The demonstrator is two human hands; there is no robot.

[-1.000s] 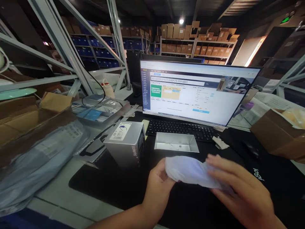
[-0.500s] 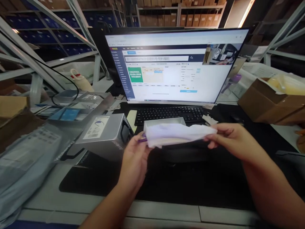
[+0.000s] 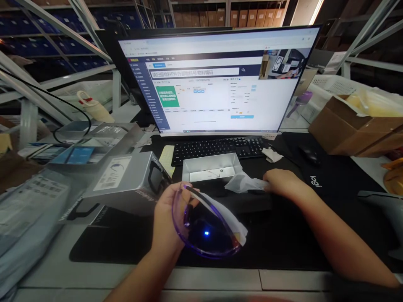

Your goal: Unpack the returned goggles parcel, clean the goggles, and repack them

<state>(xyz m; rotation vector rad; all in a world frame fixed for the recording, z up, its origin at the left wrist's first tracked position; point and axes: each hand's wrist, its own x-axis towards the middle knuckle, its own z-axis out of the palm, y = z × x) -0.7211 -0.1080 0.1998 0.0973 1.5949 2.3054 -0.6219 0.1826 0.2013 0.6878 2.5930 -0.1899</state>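
Observation:
My left hand (image 3: pixel 165 218) is closed round the edge of purple-tinted wraparound glasses (image 3: pixel 203 228), held above the black desk mat (image 3: pixel 283 239). A white tissue wrap still trails under the lens at its right side. My right hand (image 3: pixel 281 182) rests on the mat with its fingers closed on a crumpled white tissue wrap (image 3: pixel 244 183). Just behind the wrap lies an open silver box tray (image 3: pixel 210 167). A silver product box (image 3: pixel 126 182) with a white label lies on its side to the left of my left hand.
A wide monitor (image 3: pixel 217 79) and black keyboard (image 3: pixel 220 147) stand behind the tray. A black mouse (image 3: pixel 309 155) and an open cardboard box (image 3: pixel 352 126) lie at the right. Plastic-bagged packages (image 3: pixel 28 214) and boxed goods crowd the left. Shelving racks fill the background.
The tissue wrap that both hands held has come off the glasses. My left hand now holds the bared glasses lower and nearer, while my right hand has taken the wrap down onto the mat.

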